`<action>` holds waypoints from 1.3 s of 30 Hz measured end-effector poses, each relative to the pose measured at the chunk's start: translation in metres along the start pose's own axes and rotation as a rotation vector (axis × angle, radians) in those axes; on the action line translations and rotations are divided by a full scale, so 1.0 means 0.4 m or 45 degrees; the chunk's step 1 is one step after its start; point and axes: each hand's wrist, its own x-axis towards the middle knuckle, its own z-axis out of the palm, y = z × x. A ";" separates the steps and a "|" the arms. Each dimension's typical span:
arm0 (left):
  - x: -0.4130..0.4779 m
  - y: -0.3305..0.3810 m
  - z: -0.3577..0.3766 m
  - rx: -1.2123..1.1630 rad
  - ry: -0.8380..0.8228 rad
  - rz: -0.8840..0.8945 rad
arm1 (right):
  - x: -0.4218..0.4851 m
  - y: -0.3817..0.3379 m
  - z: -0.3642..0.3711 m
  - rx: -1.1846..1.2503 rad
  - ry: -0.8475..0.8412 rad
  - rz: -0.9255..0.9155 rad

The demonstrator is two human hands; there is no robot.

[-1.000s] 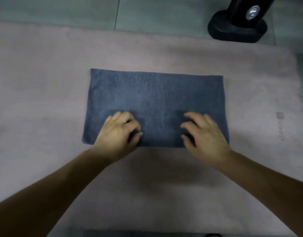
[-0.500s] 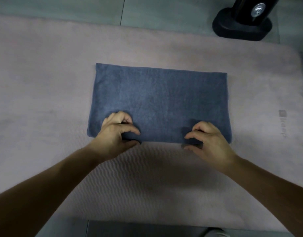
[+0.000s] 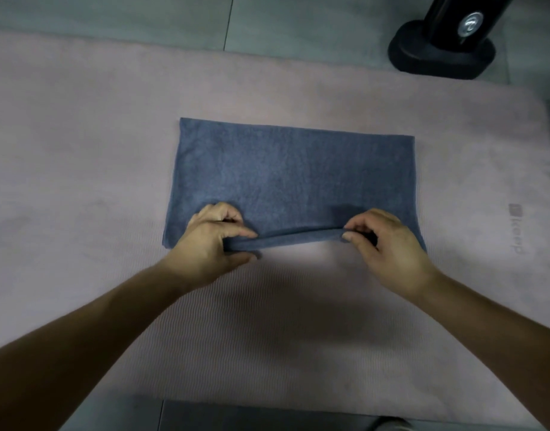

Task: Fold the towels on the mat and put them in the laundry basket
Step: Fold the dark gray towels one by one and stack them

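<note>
Right, you're mid-fold: blue towel point(image 3: 294, 178) lies flat on the pink mat point(image 3: 81, 135), probably already doubled, though I can't count layers. Your left hand point(image 3: 210, 244) and right hand point(image 3: 390, 244) are well apart, each pinching the near edge, which is lifted off the mat between them. Left, by my read: this fold, maybe another, then the basket. No laundry basket or other towels in frame; black stand base point(image 3: 438, 54) is cut off at the top edge.
</note>
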 end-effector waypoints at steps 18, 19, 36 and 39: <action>0.421 0.067 -0.172 0.707 0.063 -0.432 | 0.412 0.031 -0.144 -0.679 0.045 -0.164; 0.423 0.057 -0.165 0.698 0.060 -0.442 | 0.422 0.037 -0.137 -0.695 0.017 -0.142; 0.314 0.121 -0.004 0.604 0.383 -0.224 | 0.328 -0.066 0.109 -0.715 -0.129 0.008; 0.270 0.086 0.031 0.591 0.188 -0.386 | 0.330 -0.062 0.106 -0.728 -0.155 -0.013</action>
